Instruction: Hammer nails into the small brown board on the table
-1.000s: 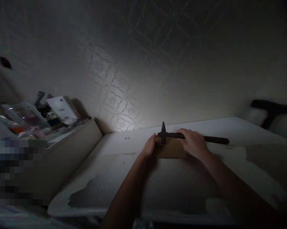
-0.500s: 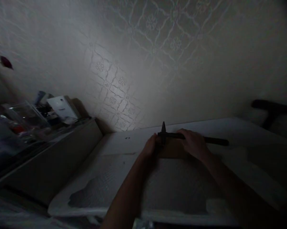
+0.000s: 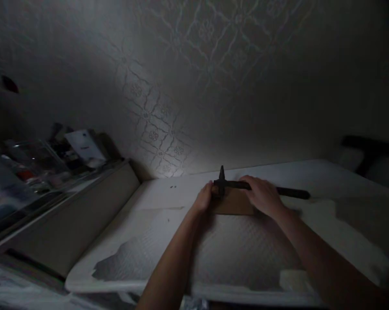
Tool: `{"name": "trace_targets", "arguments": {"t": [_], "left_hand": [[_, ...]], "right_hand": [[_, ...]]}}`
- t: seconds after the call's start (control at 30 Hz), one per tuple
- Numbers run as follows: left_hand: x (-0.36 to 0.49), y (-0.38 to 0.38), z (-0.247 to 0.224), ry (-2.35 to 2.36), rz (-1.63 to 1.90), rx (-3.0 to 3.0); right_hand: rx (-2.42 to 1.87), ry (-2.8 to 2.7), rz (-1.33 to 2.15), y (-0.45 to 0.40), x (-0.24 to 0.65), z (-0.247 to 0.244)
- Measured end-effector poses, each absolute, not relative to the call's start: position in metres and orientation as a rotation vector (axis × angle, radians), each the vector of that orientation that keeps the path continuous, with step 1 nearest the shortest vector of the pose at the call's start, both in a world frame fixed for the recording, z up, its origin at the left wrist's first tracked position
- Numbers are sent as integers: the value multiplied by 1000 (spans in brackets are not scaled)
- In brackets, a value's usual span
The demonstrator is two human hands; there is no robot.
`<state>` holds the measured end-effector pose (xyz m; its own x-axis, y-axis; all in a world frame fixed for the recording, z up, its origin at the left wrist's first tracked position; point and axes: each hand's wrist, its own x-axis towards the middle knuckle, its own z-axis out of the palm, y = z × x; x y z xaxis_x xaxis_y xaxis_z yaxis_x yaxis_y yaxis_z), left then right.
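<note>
My right hand (image 3: pixel 262 192) is closed around the dark handle of a hammer (image 3: pixel 291 192), which lies level with its narrow peen pointing up. The hammer's head is low over the left part of a flat brown wooden board (image 3: pixel 234 206). At the board's left end, my left hand (image 3: pixel 204 197) is closed on its edge, close to the hammer head. A small tan piece (image 3: pixel 215 190) shows between the left fingers and the head. Whether the head touches it, I cannot tell in the dim light.
The board rests on a white table (image 3: pixel 149 193) with a worn grey patch (image 3: pixel 123 260). Several tiny dark bits (image 3: pixel 173 187) lie at the back left. A cluttered shelf with a white box (image 3: pixel 85 144) stands left. A dark T-shaped object (image 3: pixel 368 148) is at right; patterned wall behind.
The light on the wall has dimmed, while the board and table show more clearly. My hands and the hammer have hardly moved.
</note>
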<state>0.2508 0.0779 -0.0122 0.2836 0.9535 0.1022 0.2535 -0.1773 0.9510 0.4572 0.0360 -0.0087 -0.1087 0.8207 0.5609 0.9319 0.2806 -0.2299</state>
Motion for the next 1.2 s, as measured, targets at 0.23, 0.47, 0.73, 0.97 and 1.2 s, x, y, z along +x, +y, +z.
{"name": "trace_targets", "arguments": {"t": [0.23,0.47,0.73,0.97,1.2], "left_hand": [[251,79,-12,1110,968,1680],[251,79,-12,1120,970,1687],[251,77,-10,1120,946,1680],[251,77,-11,1104,949,1627],[251,77,-11,1134,993,1704]], "right_hand": [[-1597,-1941,-258,35,457,-7],[-1585,-1951,-242,35,456,-6],[-1587,-1962,-205,36,458,-9],[-1674,-1903,-260,40,462,-15],[-1861,-1897,-283,44,468,-24]]}}
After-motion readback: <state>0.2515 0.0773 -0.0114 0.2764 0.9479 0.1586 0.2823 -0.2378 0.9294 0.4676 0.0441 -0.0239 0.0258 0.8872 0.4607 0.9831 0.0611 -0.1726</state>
